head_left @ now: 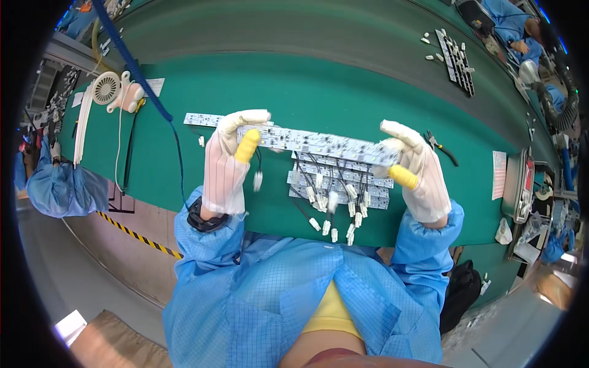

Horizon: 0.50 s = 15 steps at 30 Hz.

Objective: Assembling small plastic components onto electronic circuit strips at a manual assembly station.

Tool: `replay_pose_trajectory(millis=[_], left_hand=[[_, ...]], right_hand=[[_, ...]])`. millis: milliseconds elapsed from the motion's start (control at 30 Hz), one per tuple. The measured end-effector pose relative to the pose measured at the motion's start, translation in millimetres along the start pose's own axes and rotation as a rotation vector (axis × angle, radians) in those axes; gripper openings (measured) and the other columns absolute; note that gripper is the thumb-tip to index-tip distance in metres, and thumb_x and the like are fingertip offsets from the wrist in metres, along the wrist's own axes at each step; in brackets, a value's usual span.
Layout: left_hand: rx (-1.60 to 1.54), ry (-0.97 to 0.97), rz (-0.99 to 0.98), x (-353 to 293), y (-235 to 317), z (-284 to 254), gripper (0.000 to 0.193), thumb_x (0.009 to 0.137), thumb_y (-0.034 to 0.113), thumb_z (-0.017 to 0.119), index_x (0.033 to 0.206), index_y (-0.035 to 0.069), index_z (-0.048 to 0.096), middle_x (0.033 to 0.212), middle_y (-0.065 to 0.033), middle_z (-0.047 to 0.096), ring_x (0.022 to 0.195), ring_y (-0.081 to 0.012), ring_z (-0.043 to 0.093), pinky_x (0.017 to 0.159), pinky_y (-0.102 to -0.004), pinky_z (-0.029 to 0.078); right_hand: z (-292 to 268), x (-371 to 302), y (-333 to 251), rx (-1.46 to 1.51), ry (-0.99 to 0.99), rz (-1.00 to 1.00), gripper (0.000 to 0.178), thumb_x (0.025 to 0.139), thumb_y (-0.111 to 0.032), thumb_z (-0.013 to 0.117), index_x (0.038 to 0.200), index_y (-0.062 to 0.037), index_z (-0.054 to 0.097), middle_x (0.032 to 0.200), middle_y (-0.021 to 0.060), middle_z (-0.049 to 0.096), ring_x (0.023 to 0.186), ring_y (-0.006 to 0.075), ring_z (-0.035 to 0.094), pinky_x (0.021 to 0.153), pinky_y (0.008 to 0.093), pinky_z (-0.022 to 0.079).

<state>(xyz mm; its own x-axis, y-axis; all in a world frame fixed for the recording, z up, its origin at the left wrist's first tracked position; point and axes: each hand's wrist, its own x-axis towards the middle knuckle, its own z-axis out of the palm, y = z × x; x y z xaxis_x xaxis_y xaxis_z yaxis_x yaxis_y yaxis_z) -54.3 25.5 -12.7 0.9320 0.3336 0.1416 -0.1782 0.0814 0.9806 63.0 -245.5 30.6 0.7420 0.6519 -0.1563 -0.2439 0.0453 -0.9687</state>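
Note:
Between my two gloved hands a long white LED circuit board strip [325,143] is held up over the green mat, slightly blurred. My left hand [238,141], with a yellow finger cot on the thumb, pinches its left end. The strip's right end is gripped by my right hand [410,161], whose thumb also wears a yellow cot. Below it lie several similar LED strips [380,200], stacked in rows, with black leads and white connectors [334,234] trailing toward me. Another LED strip [202,119] lies partly behind my left hand.
Pliers [443,149] lie right of my right hand. A white fan [107,89] stands at the far left, near a hanging blue coiled cable [132,61]. More strips [454,61] sit on the dark belt at the back right. Other people work at both sides.

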Motion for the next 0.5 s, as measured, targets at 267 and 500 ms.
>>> replay_pose_trajectory(millis=[267,500], left_hand=[[0.718,0.304,-0.136,57.4,-15.7,-130.9,0.014,0.083,0.006,0.057,0.094,0.006,0.064,0.095,-0.0049,0.063,0.091,-0.0135,0.056,0.080,-0.0268,0.043],[1.463,0.520,0.502,57.9,-20.0,-111.0,0.031,0.070,0.010,0.074,0.101,0.013,0.067,0.105,-0.0087,0.064,0.100,-0.0287,0.058,0.089,-0.0381,0.043]], right_hand=[[-29.1,2.0,44.3,-1.607,0.124,-0.174,0.051,0.069,-0.006,0.074,0.117,-0.0145,0.058,0.131,0.0083,0.050,0.121,0.0300,0.048,0.098,0.0396,0.043],[-42.6,10.2,36.3,-0.742,0.127,-0.044,0.028,0.073,0.005,0.069,0.100,-0.0006,0.063,0.105,0.0107,0.064,0.098,0.0234,0.062,0.086,0.0331,0.051]])
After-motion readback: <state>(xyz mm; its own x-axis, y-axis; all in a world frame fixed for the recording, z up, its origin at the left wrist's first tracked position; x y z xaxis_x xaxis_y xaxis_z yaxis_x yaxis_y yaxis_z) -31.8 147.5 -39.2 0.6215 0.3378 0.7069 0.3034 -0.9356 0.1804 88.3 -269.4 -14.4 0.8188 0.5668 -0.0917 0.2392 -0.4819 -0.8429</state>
